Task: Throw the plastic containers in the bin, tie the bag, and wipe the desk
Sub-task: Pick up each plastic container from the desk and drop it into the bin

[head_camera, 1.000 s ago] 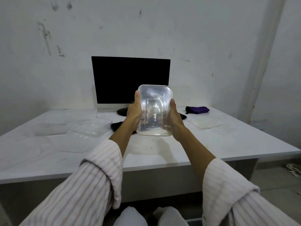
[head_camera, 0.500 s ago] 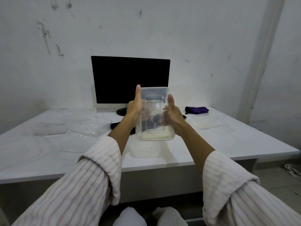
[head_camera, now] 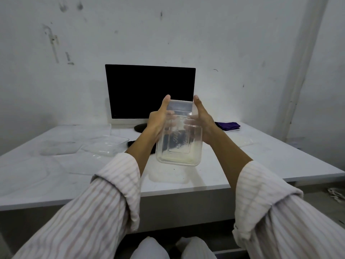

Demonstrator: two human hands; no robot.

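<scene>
Behind clear container (head_camera: pixel 179 144), hands' fingers (head_camera: pixel 188 122) blur.

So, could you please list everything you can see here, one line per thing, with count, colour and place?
clear rectangular plastic container: one, transparent, held above the desk between both hands
clear plastic tubs and lids: several, transparent, left part of the desk
black flat monitor: one, at the back of the desk against the wall
purple folded cloth: one, back right of the desk
white desk: one, before the wall
left hand: grips the container's left side
right hand: grips its right side
</scene>
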